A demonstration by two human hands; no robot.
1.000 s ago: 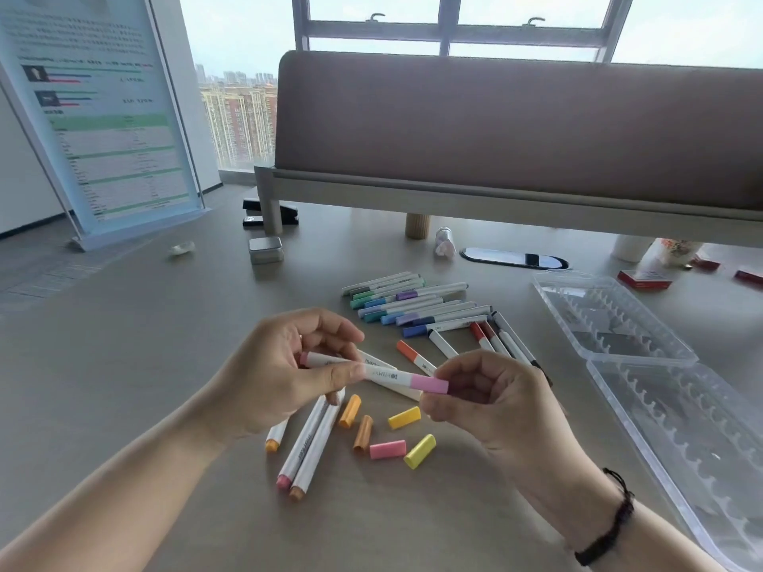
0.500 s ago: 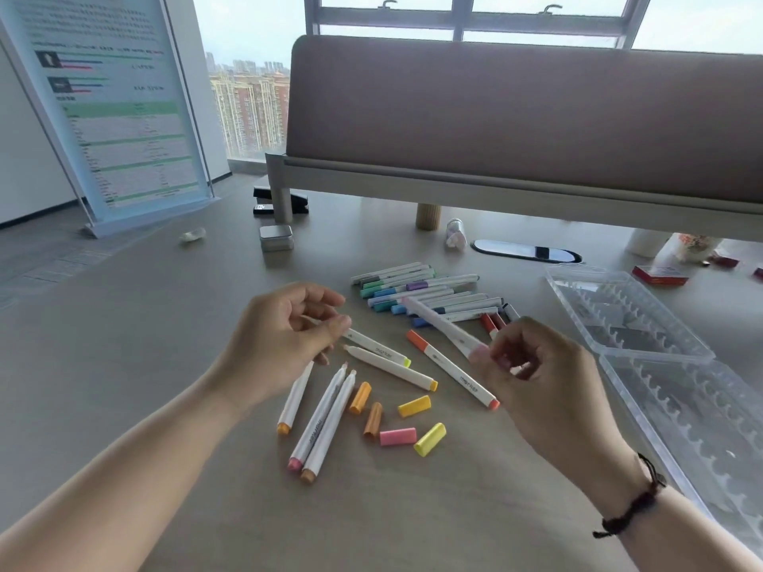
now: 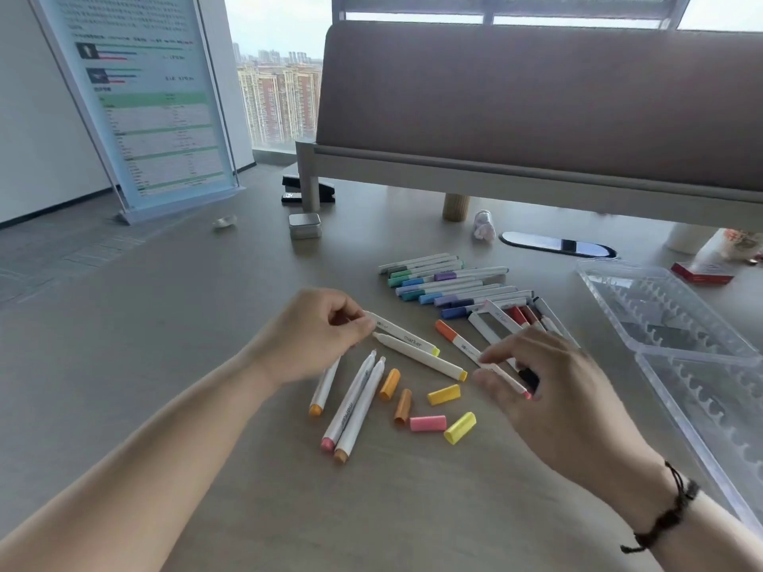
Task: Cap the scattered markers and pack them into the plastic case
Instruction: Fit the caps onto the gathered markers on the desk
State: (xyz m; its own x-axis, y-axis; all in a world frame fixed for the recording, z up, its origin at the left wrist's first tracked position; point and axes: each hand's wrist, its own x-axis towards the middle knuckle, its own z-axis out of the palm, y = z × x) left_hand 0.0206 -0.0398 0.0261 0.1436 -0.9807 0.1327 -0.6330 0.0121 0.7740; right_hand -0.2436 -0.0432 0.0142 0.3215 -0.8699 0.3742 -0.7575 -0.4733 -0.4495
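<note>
My left hand [image 3: 313, 336] pinches the tip end of an uncapped white marker with a yellow-green end [image 3: 406, 338], which lies on the desk. My right hand [image 3: 549, 390] hovers with loosely curled fingers over the orange-capped marker [image 3: 456, 339], fingertips at its barrel. Several uncapped markers [image 3: 351, 402] lie below my left hand. Loose caps lie between my hands: orange [image 3: 390, 383], brown [image 3: 402, 406], yellow [image 3: 444, 395], pink [image 3: 428, 423], yellow-green [image 3: 459, 427]. Capped markers [image 3: 446, 282] lie in a row behind. The clear plastic case [image 3: 660, 307] lies open at the right, holding nothing.
A raised shelf [image 3: 536, 175] spans the back of the desk. Near it are a stapler [image 3: 307, 192], a metal tin [image 3: 304, 225], a small bottle [image 3: 483, 229] and a cable slot [image 3: 557, 244]. A sign stand [image 3: 144, 97] leans at the far left; a red box [image 3: 702, 274] sits behind the case.
My right hand carried the pink-capped marker to the right and let it go by the capped row. My left hand dropped to the desk and took the yellow-green marker's tip.
</note>
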